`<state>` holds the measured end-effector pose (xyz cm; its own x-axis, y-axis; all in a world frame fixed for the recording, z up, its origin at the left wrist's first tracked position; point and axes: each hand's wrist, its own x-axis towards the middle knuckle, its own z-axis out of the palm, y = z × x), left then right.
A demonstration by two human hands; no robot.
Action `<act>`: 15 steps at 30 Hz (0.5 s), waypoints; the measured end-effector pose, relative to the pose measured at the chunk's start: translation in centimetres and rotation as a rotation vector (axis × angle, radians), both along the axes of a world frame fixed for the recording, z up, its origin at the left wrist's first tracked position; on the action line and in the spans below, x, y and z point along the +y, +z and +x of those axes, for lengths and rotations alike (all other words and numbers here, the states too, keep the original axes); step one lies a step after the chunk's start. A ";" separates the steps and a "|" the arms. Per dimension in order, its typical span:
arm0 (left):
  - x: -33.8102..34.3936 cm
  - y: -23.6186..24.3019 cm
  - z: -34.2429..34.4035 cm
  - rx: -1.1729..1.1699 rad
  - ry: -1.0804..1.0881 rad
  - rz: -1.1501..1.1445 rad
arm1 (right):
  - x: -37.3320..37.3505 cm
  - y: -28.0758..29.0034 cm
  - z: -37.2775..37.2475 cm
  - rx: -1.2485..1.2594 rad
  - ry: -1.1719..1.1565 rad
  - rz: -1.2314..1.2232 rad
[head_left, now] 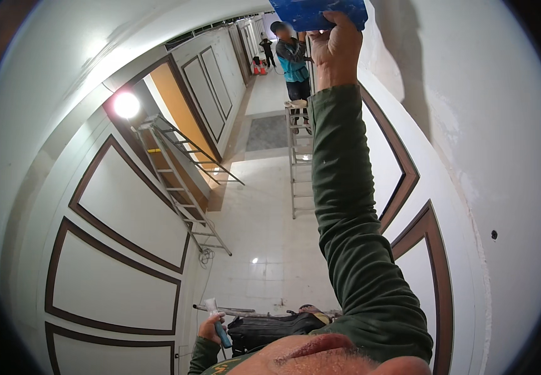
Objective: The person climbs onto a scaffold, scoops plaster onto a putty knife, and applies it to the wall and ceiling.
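My right arm, in a dark green sleeve, reaches up toward the ceiling. My right hand (339,56) is closed on a wide, flat blue putty spreader (317,12) near the top edge, close to the upper right wall; part of the spreader is cut off by the frame. Low at my left side, my left hand (209,327) is wrapped round a putty knife (222,335) with a blue handle. Its upper end is whitish, and the blade's shape is hard to make out. A black bag-like thing (270,331) lies right of that hand, below me.
An aluminium stepladder (183,187) stands at the left by a bright lamp (126,105). Ahead, a co-worker (295,62) stands by another ladder (293,169). Farther off are a second person (267,53) and orange cones (259,69). Panelled walls (127,200) line the corridor.
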<state>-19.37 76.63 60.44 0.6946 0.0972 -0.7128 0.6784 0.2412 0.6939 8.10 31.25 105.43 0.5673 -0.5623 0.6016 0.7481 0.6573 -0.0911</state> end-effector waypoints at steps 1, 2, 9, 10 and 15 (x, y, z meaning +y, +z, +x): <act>0.1 -0.1 0.0 -0.002 0.000 0.000 | -0.3 0.2 0.2 -0.025 0.013 -0.030; 0.2 -0.2 0.0 -0.006 -0.007 0.005 | -0.5 0.3 0.4 -0.029 0.010 0.002; 0.7 -0.1 -0.2 -0.038 0.002 -0.030 | 0.2 1.6 -0.7 -0.241 0.134 0.011; 0.6 0.0 -0.2 -0.037 -0.002 -0.032 | -0.3 1.5 -0.6 -0.313 0.147 -0.030; 0.9 0.4 -0.8 -0.036 -0.045 -0.018 | 1.6 1.8 -4.5 -0.248 0.179 0.059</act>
